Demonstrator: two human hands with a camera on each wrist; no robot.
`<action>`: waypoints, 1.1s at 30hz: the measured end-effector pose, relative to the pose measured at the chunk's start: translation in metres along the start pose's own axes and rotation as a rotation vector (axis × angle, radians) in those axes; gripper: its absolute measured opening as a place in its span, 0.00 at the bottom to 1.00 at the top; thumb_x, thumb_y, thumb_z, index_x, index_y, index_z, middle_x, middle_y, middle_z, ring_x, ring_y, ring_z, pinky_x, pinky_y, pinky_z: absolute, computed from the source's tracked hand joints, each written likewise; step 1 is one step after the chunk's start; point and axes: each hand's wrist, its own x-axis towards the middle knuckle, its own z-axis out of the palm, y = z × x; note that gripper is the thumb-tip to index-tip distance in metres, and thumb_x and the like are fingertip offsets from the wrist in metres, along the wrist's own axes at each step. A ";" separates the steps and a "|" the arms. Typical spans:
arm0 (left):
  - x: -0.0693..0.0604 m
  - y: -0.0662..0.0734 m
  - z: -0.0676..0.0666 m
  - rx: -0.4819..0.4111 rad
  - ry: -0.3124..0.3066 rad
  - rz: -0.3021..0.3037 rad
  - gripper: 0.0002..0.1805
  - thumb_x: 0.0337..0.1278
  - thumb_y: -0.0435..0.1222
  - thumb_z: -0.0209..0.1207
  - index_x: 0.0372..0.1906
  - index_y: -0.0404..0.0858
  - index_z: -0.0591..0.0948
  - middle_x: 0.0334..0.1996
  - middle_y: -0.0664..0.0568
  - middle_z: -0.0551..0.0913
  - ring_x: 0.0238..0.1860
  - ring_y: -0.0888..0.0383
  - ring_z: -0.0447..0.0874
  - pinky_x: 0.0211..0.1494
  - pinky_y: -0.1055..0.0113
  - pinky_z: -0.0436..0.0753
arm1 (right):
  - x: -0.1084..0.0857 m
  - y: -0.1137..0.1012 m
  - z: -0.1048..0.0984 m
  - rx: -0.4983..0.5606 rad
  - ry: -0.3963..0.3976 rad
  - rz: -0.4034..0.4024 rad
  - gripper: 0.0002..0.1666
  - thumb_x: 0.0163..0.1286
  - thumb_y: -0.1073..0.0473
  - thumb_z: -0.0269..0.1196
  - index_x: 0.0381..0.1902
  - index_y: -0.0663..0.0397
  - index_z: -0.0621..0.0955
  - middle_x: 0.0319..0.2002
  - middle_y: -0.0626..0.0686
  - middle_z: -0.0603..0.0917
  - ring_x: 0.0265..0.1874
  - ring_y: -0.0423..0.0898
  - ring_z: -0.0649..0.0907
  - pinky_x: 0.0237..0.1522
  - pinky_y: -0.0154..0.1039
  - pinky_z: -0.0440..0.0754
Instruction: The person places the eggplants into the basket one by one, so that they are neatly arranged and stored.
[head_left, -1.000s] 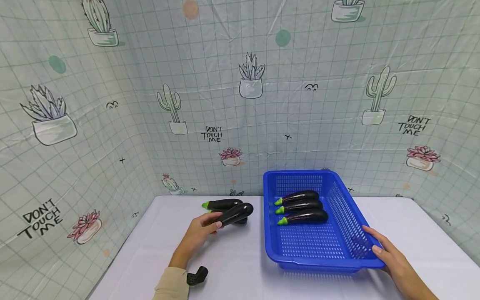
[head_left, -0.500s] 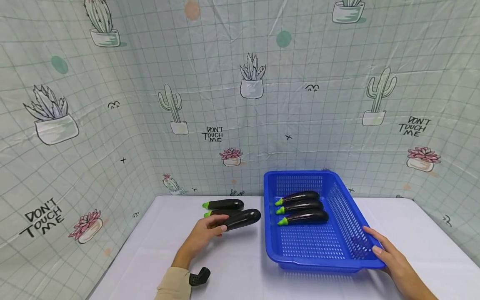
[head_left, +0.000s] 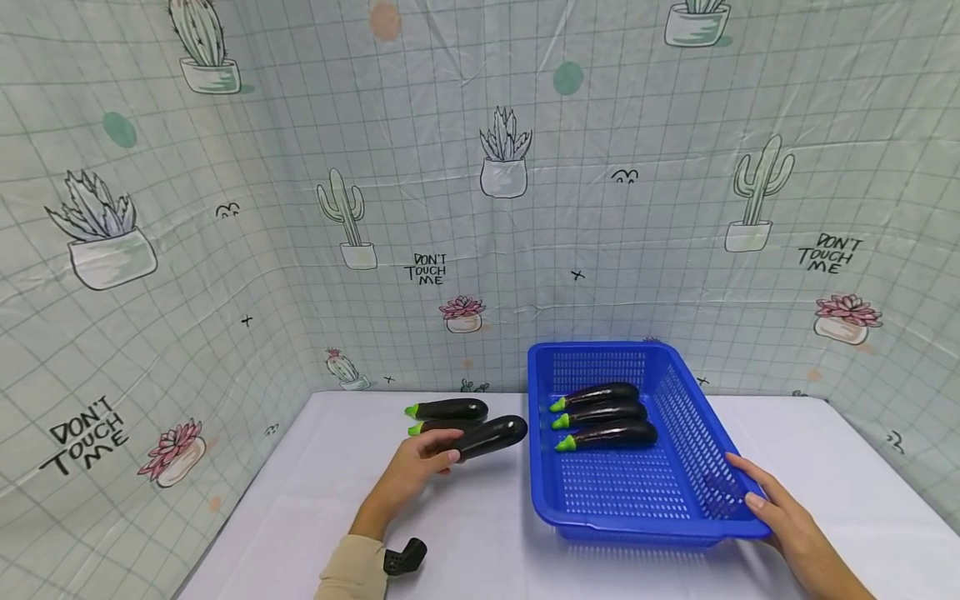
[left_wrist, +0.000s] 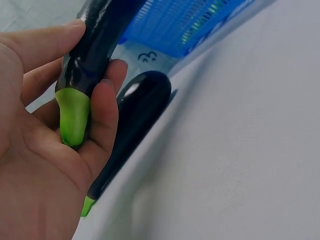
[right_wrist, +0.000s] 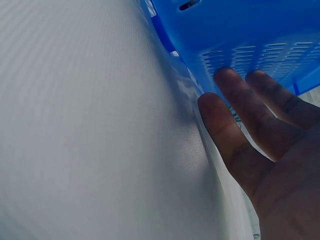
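The left hand (head_left: 415,468) has its fingers wrapped about the stem end of one dark, glossy eggplant (head_left: 492,437), leaving the rounded end free and pointing toward the basket side; that grip seems chosen so the fingers stay behind the fruit. The right hand (head_left: 782,510) holds the near right part of the rim of the blue plastic basket (head_left: 618,527), likely to steady it.

Just beyond the left hand, two more eggplants (head_left: 452,408) lie on the white desk (head_left: 465,550), the nearer one partly hidden. Between the hands and a little farther off, three eggplants (head_left: 606,414) lie inside the basket, side by side, their green ends toward the left hand; the shared direction looks deliberate, perhaps to save room.

The left wrist view alone shows the held eggplant's green cap (left_wrist: 75,116) tucked against the palm, but cuts off its rounded end. The right wrist view reveals three fairly straight fingers at the basket's outer wall, hidden from the head view, while only the latter shows the thumb at the rim.
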 end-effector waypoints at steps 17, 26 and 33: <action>0.001 0.000 0.004 0.008 0.033 0.005 0.21 0.68 0.33 0.61 0.63 0.32 0.78 0.55 0.40 0.80 0.47 0.52 0.81 0.48 0.64 0.82 | 0.000 0.001 0.000 0.012 -0.002 -0.016 0.31 0.83 0.62 0.37 0.81 0.44 0.53 0.67 0.32 0.56 0.55 0.26 0.73 0.46 0.30 0.81; 0.003 0.002 0.005 -0.007 0.010 0.024 0.23 0.68 0.36 0.62 0.64 0.33 0.77 0.55 0.39 0.81 0.50 0.51 0.84 0.49 0.64 0.82 | -0.004 0.001 -0.001 0.020 -0.004 -0.019 0.31 0.83 0.62 0.37 0.81 0.46 0.53 0.66 0.30 0.57 0.55 0.26 0.74 0.46 0.30 0.81; 0.006 0.008 0.009 -0.026 0.033 0.035 0.22 0.68 0.36 0.62 0.63 0.33 0.78 0.54 0.40 0.81 0.49 0.49 0.83 0.49 0.64 0.82 | -0.002 -0.001 -0.001 0.028 -0.001 -0.003 0.30 0.83 0.61 0.38 0.80 0.48 0.53 0.67 0.30 0.57 0.57 0.23 0.71 0.48 0.28 0.79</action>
